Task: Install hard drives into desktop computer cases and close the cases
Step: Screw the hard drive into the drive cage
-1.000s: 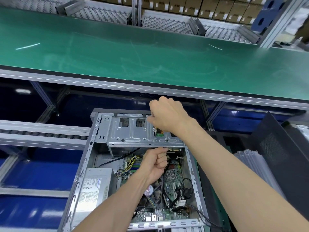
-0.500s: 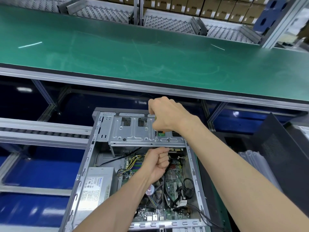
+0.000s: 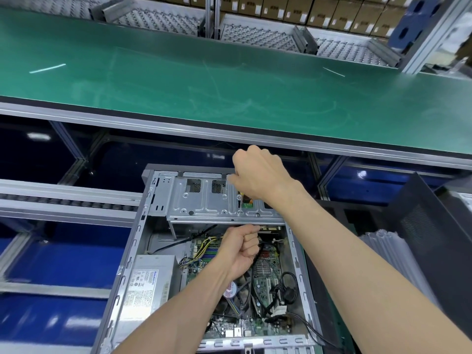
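An open desktop case (image 3: 132, 246) lies on its side below me, motherboard (image 3: 265, 282) and power supply (image 3: 150, 284) exposed. A silver drive cage (image 3: 204, 200) spans its far end. My right hand (image 3: 258, 177) grips a screwdriver (image 3: 240, 204) whose thin shaft stands on a screw hole in the cage top. Just below the cage's near edge, my left hand (image 3: 241, 247) is curled in a fist, and a black cable (image 3: 258, 254) runs down from its fingers. The hard drive itself is hidden inside the cage.
A green conveyor belt (image 3: 229, 80) runs across the far side behind a metal rail. A dark side panel (image 3: 429, 246) leans at the right beside a stack of clear sleeves (image 3: 383, 251). Roller tracks (image 3: 63, 198) lie at the left, cartons (image 3: 293, 8) on far shelves.
My right hand has shifted slightly over the cage, and the screwdriver shaft shows more clearly below it. The left fist has stayed at the cage's near edge.
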### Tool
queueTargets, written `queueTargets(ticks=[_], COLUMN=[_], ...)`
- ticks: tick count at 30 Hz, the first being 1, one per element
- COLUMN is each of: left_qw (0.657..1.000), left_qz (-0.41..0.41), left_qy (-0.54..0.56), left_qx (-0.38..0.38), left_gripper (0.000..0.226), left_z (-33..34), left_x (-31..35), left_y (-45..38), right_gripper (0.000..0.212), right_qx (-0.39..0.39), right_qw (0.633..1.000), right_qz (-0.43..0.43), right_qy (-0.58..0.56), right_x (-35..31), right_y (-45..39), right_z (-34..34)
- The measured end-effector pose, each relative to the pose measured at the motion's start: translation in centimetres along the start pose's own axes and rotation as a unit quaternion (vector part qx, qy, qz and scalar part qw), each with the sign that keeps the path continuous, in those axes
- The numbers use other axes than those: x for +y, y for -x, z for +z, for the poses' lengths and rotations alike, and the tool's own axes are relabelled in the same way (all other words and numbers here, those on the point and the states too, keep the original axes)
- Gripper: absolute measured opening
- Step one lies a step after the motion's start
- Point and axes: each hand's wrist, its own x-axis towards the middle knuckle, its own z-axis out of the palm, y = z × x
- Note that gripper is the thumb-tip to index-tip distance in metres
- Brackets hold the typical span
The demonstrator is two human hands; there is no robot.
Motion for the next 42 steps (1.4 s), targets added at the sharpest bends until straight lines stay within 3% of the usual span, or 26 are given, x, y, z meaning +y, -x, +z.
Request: queueTargets(ticks=[6, 13, 16, 27, 31, 35, 37, 38, 40, 42], left_qw=[1.000, 1.000, 1.000, 0.997, 0.982, 0.924, 0.919, 0.932, 0.971, 0.985], left_qz=[-0.001, -0.001, -0.005, 0.020, 0.050, 0.144, 0.186, 0.196, 0.178, 0.120], left_qy=[0.001, -0.004, -0.002, -0.077, -0.159, -0.240, -0.210, -0.169, -0.034, 0.110], left_qx=[0.000, 0.001, 0.003, 0.021, 0.088, 0.259, 0.277, 0.254, 0.156, 0.059], left_gripper=[0.047, 0.045, 0.045, 0.042, 0.029, 0.018, 0.024, 0.027, 0.034, 0.035], left_z=[0.0, 0.0, 0.2, 0.5, 0.6, 0.1, -0.2, -0.2, 0.0, 0.4], left_x=[0.0, 0.0, 0.1, 0.5, 1.0, 1.6, 1.6, 1.6, 1.8, 2.5], left_y=[0.0, 0.0, 0.2, 1.2, 2.3, 3.6, 4.1, 4.3, 4.7, 5.0], right_gripper=[0.025, 0.011, 0.027, 0.021, 0.021, 0.021, 0.020, 0.019, 0.015, 0.018], right_qx=[-0.047, -0.021, -0.051, -0.023, 0.029, 0.051, 0.043, 0.042, 0.039, 0.019], right_qw=[0.996, 0.999, 0.997, 0.993, 0.984, 0.944, 0.905, 0.882, 0.854, 0.862], right_qz=[0.002, -0.012, -0.018, 0.019, 0.072, 0.140, 0.156, 0.163, 0.170, 0.151], right_qy=[-0.075, -0.033, -0.061, -0.110, -0.161, -0.294, -0.395, -0.440, -0.490, -0.483], right_x=[0.2, -0.5, -0.6, 1.7, 3.7, 5.0, 4.8, 4.6, 4.2, 3.7], right_y=[0.3, 0.0, 0.0, 0.5, 2.1, 3.5, 4.2, 4.6, 5.1, 5.6], right_z=[-0.7, -0.3, -0.6, 0.1, 0.7, 0.6, 0.8, 1.1, 1.6, 2.2])
